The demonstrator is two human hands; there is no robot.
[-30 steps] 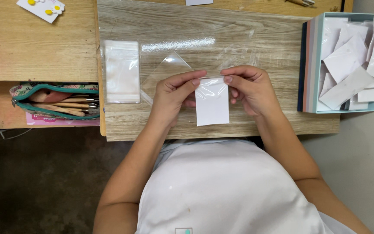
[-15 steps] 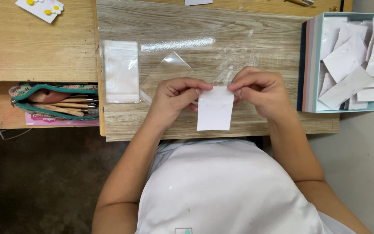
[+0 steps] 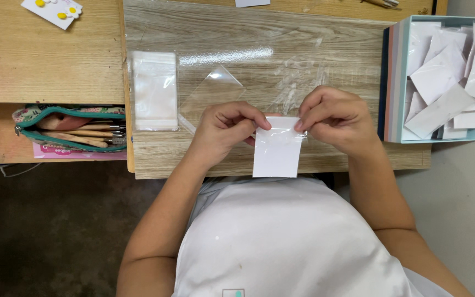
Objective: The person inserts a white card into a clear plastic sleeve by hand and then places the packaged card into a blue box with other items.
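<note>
White card (image 3: pixel 277 154) in its clear sleeve hangs between your two hands over the near edge of the wooden board (image 3: pixel 221 159), lower end toward your torso at 6 o'clock.

Change noted: a second ago the card sat a little higher and left, with your fingertips meeting over its top edge. Half a second ago it had shifted right. Now it lies lower, and your hands have drawn apart to its two top corners. Judgement: the top edge of the sleeve is being worked along its width, so the packing of this piece looks close to finished.

Grip, left hand (image 3: pixel 224 132): fingers curled closed, thumb and forefinger pinching the card's top left corner, at 9 o'clock of the card's top.

Grip, right hand (image 3: pixel 336 118): likewise closed in a pinch, on the top right corner, at 3 o'clock. Remaining fingers are folded in; nothing else held. Whether an adhesive flap lies under the fingertips cannot be told.

Farther out, at 11 o'clock from the card, one loose clear sleeve (image 3: pixel 213 91) lies flat on the board. Beyond it at 10 o'clock sits a stack of clear sleeves (image 3: pixel 154 91), apart from your left hand.

At 2 o'clock, a pale blue box (image 3: pixel 392 82) holds a loose pile of finished white cards (image 3: pixel 446 82), just beside your right hand.

At 9 o'clock, well apart, an open green pouch (image 3: pixel 70 129) shows wooden-handled tools.

At far 11 o'clock lies a small card with yellow pieces (image 3: pixel 51 10).
</note>
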